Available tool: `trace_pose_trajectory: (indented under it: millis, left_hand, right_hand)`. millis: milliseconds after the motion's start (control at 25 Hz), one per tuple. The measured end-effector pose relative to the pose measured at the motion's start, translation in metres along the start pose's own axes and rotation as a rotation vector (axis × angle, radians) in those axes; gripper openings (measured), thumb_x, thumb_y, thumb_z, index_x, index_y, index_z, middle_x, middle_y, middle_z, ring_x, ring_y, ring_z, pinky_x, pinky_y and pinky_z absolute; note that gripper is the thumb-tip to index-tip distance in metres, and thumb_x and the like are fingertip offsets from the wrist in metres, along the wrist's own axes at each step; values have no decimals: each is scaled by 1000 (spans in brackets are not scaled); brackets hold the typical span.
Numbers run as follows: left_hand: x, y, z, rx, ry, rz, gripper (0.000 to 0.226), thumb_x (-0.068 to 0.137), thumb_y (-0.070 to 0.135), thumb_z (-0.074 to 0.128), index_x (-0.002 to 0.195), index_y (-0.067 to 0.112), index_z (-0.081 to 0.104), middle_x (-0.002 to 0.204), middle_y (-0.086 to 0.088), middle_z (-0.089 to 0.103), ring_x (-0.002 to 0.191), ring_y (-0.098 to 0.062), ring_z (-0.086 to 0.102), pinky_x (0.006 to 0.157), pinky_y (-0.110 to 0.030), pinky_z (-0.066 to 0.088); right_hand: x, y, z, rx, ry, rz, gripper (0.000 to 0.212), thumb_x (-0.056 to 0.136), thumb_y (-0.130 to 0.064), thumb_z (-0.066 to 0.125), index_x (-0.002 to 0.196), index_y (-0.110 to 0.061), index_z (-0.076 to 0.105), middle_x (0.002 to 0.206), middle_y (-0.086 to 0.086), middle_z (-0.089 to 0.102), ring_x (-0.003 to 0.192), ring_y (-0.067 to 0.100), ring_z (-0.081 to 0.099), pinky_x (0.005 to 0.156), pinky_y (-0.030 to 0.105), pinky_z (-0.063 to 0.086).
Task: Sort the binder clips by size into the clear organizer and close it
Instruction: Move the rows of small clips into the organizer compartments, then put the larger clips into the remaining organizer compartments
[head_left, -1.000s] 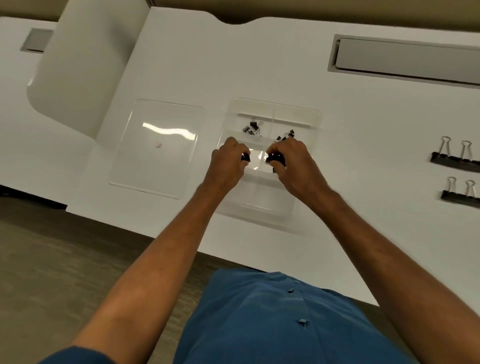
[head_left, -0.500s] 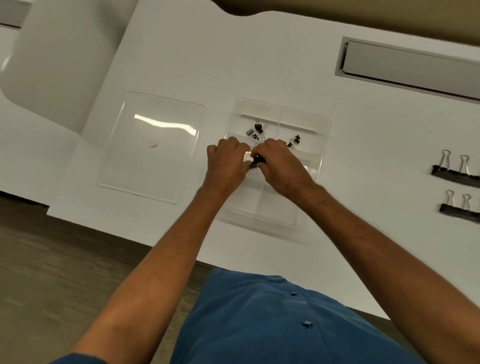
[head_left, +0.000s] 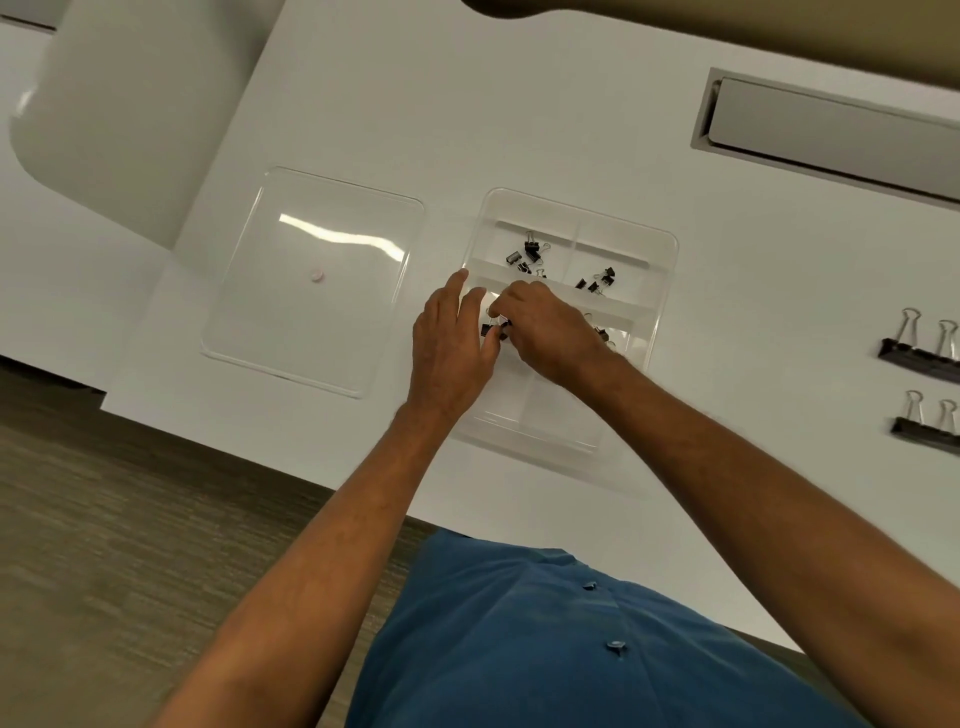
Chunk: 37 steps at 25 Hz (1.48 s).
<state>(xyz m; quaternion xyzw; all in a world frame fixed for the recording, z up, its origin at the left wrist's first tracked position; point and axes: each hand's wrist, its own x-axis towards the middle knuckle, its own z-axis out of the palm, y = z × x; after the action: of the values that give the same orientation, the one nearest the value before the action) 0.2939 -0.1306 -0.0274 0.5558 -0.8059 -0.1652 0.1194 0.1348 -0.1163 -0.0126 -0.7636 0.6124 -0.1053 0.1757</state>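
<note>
Head view: right hand (head_left: 550, 332) pinches binder clip (head_left: 492, 329), partly hidden; left hand (head_left: 451, 348) fingers straight over organizer (head_left: 660, 291)

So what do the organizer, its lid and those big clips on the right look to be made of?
Organizer: clear rigid plastic, glossy; the table shows through its walls and dividers.
Lid: the same clear plastic by its look, with a bright glare streak and a small pale knob.
Large binder clips: dark bodies, probably painted metal, with shiny silver wire handles; too far to be sure.
</note>
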Motion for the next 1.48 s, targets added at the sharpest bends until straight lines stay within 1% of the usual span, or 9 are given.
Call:
trace_pose_trajectory:
  millis: [160, 320, 520, 760, 1000, 1080, 1200, 1320, 1480]
  left_hand:
    - [-3, 8, 0, 64, 46, 37, 48, 93, 40, 61, 135, 17, 53, 154, -9, 40, 138, -27, 40, 111, -50, 34]
    - [-3, 40, 5, 83, 59, 134, 45, 93, 38, 56, 133, 18, 54, 153, -8, 41, 141, -27, 38, 115, -54, 25]
    - [-8, 108, 26, 64, 23, 249, 42, 94, 38, 54, 133, 21, 54, 153, -5, 40, 141, -24, 36, 116, -52, 23]
    - [-31, 208, 62, 17, -46, 381, 41, 93, 35, 56, 132, 22, 54, 152, -3, 41, 140, -23, 37, 117, -52, 20]
    - [-58, 310, 110, -29, -161, 518, 40, 94, 33, 55, 132, 20, 54, 149, -4, 45, 138, -23, 40, 117, -52, 21]
    - [-65, 341, 125, -32, -197, 558, 40, 95, 33, 56, 133, 20, 54, 146, -3, 48, 136, -22, 42, 117, -51, 21]
    - [-71, 381, 145, -23, -272, 624, 41, 95, 32, 56, 135, 20, 53, 141, -1, 52, 133, -21, 45, 116, -48, 23]
    - [-67, 412, 163, -42, -336, 665, 41, 94, 30, 59, 133, 17, 55, 131, -2, 59, 122, -24, 52, 105, -43, 38]
    - [-58, 437, 185, -4, -402, 637, 39, 93, 24, 61, 130, 14, 56, 126, -6, 60, 111, -27, 54, 87, -41, 48]
  right_hand:
    - [-24, 4, -17, 43, 187, 13, 20, 93, -8, 64, 112, -12, 67, 118, 5, 63, 108, 23, 54, 74, 28, 49]
    - [-69, 31, -38, 68, 342, 106, 17, 94, -6, 60, 108, -12, 67, 114, 3, 62, 110, 21, 52, 86, 26, 46]
    - [-149, 85, -55, 73, 456, 278, 20, 92, -2, 57, 105, -14, 66, 112, 0, 61, 108, 21, 52, 79, 25, 46]
    - [-266, 164, -60, 87, 486, 498, 21, 91, -3, 55, 103, -16, 66, 110, -1, 60, 107, 21, 51, 81, 29, 46]
    - [-370, 237, -67, 93, 529, 699, 19, 91, -4, 58, 105, -15, 65, 111, 1, 60, 110, 22, 51, 89, 20, 41]
    - [-396, 261, -71, 87, 550, 743, 23, 90, -3, 59, 109, -13, 64, 113, 2, 60, 111, 23, 50, 91, 21, 41]
    - [-425, 294, -74, 71, 541, 821, 39, 89, 1, 58, 125, -12, 59, 124, 6, 59, 119, 26, 47, 96, 28, 44]
    - [-445, 317, -76, 75, 432, 873, 50, 88, 3, 56, 136, -10, 52, 133, 9, 57, 125, 31, 44, 100, 38, 45]
    - [-462, 335, -77, -3, 395, 814, 37, 92, 1, 54, 127, -11, 60, 120, 10, 63, 109, 33, 52, 84, 46, 53]
